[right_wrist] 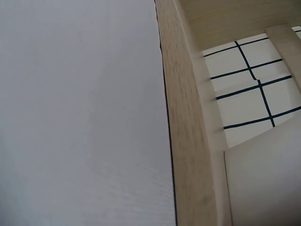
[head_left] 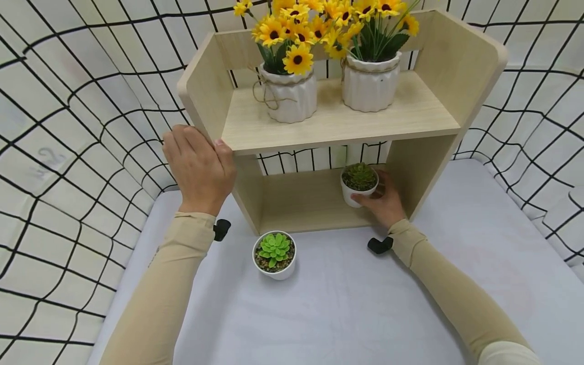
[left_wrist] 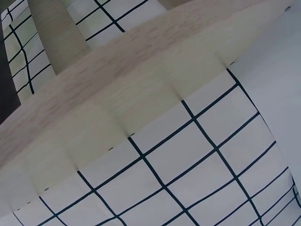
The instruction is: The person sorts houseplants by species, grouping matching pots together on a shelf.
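Note:
My right hand (head_left: 385, 203) holds a small white pot with a dark green succulent (head_left: 359, 176) in the lower compartment of a pale wooden shelf (head_left: 315, 203), near its right wall. The thumb lies on the pot's front; the other fingers are partly hidden behind it. At the shelf's left side panel (head_left: 205, 91), my left hand (head_left: 201, 167) grips the front edge, thumb on the inner side. A second white pot with a bright green succulent (head_left: 275, 251) stands on the table before the shelf's left corner. Neither wrist view shows a hand; they show shelf boards (left_wrist: 117, 66) (right_wrist: 186, 122).
Two white pots of yellow artificial sunflowers, one left (head_left: 292, 96) and one right (head_left: 371, 83), stand on the upper board. Black wire grid (head_left: 82, 152) over white cloth surrounds the table (head_left: 337, 304) at the back and sides.

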The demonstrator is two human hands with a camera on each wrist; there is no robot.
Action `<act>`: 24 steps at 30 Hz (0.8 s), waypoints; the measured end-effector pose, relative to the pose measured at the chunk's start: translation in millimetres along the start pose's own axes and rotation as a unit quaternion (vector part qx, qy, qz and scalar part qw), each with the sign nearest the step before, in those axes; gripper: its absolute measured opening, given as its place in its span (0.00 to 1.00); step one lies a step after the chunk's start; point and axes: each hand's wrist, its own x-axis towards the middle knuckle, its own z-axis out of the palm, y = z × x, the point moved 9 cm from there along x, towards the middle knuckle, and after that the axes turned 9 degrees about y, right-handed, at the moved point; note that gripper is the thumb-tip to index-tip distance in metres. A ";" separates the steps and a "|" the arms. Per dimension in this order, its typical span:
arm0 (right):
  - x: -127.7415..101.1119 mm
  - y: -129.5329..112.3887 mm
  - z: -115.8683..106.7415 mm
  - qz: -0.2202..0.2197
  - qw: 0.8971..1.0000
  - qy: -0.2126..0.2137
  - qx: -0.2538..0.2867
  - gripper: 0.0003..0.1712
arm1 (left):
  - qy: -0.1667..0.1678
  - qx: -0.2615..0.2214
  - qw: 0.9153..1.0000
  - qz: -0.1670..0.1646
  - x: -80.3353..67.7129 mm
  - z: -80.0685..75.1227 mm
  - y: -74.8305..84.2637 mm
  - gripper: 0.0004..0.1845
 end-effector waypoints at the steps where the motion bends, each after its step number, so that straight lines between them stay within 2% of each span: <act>1: -1.0 -0.2 -0.2 0.002 1.000 -0.002 -0.003 0.53 | -0.001 0.000 1.000 0.000 0.1 -0.1 0.1 0.20; 7: -12.4 0.5 -5.8 0.014 1.000 0.002 -0.014 0.49 | -0.003 -0.001 1.000 0.000 0.2 -0.2 0.1 0.20; 13: -29.6 -2.6 -13.1 0.029 0.999 0.036 -0.025 0.45 | -0.004 0.000 1.000 -0.003 -0.4 -0.7 -1.2 0.20; 20: -49.1 -10.8 -9.4 0.032 0.997 0.056 0.042 0.37 | -0.004 -0.001 1.000 -0.003 0.0 -0.5 -0.5 0.21; 24: -59.5 -24.3 -1.6 0.005 0.997 0.045 0.066 0.35 | -0.005 0.002 1.000 -0.001 -0.2 -0.3 -0.2 0.21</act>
